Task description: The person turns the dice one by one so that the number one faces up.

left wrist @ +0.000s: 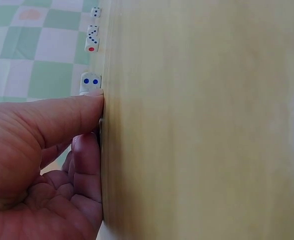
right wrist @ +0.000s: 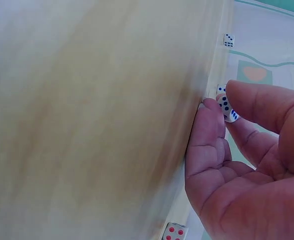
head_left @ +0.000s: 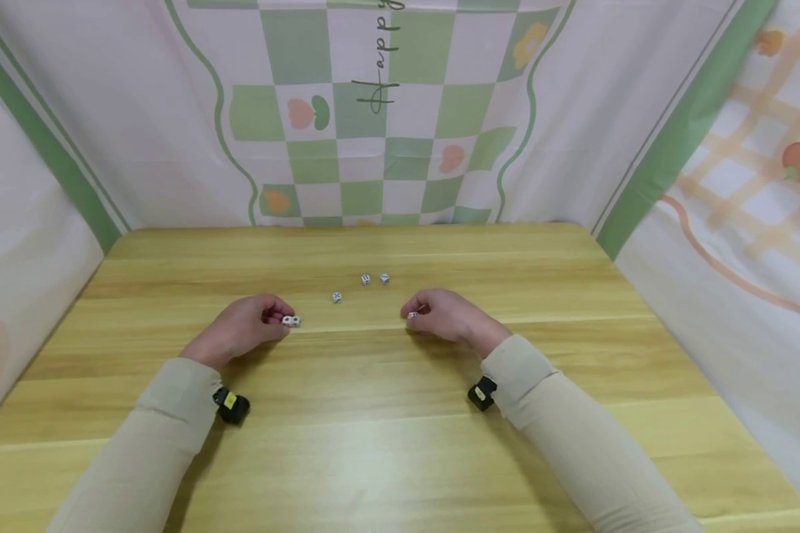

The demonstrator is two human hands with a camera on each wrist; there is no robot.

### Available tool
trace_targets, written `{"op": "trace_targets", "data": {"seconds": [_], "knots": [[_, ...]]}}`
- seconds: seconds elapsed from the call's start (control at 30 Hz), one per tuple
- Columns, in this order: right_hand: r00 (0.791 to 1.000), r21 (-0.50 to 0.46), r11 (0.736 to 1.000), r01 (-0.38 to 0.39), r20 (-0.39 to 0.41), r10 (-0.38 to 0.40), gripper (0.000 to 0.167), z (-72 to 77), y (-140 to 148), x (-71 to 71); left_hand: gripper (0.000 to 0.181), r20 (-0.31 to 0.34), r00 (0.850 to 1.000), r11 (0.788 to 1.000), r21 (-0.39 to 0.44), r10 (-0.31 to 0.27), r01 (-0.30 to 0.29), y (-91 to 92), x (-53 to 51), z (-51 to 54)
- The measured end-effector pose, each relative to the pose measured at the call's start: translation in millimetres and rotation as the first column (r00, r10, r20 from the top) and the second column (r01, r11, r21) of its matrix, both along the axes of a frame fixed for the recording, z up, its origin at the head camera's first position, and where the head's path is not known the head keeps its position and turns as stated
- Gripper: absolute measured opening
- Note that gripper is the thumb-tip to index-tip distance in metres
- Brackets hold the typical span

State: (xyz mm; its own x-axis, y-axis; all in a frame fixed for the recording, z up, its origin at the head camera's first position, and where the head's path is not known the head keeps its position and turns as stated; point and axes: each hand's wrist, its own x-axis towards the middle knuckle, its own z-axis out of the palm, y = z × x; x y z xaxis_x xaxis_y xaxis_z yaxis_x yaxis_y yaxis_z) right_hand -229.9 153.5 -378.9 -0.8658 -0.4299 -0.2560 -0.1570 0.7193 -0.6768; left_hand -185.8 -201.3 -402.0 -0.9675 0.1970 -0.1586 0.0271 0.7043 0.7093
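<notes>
Two small white dice (head_left: 292, 321) stand side by side at the fingertips of my left hand (head_left: 243, 328). Its thumb and fingers pinch this pair; in the left wrist view a two-dot die face (left wrist: 90, 81) shows past the thumb tip. My right hand (head_left: 450, 317) holds a white die (right wrist: 226, 109) with blue dots between thumb and fingers, just over the tabletop. Between and beyond the hands lie three loose dice: one nearer die (head_left: 336, 297), and two farther ones, a left die (head_left: 365, 279) and a right die (head_left: 384, 278).
The wooden table (head_left: 373, 414) runs back to a hanging checkered cloth (head_left: 360, 163), with more cloth on both sides. A black wrist camera (head_left: 231, 406) sits at the left cuff, another black camera (head_left: 483, 394) at the right cuff.
</notes>
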Motion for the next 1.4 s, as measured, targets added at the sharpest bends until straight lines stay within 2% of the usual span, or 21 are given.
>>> {"op": "trace_targets", "data": {"seconds": [0.57,0.87,1.1,1.4], "knots": [[1.000,-0.034,0.999,0.018,-0.001,-0.018,0.023,-4.4,2.2,1.2,0.023,0.028,0.999,1.000,0.003,0.020,-0.020,1.6,1.3,1.9],[1.000,-0.048,0.999,0.012,-0.003,-0.013,0.023,-6.0,2.6,0.7,0.024,0.023,1.000,1.000,0.005,0.014,-0.014,1.6,1.3,1.6],[0.999,-0.112,0.994,0.022,0.038,-0.017,0.020,-6.5,1.8,1.0,0.024,0.024,1.000,1.000,0.008,0.015,-0.015,1.9,1.5,2.2],[0.999,-0.116,0.993,0.027,0.045,-0.022,0.018,-6.1,2.1,1.3,0.025,0.024,1.000,1.000,0.004,0.017,-0.017,2.0,1.9,1.8]]}}
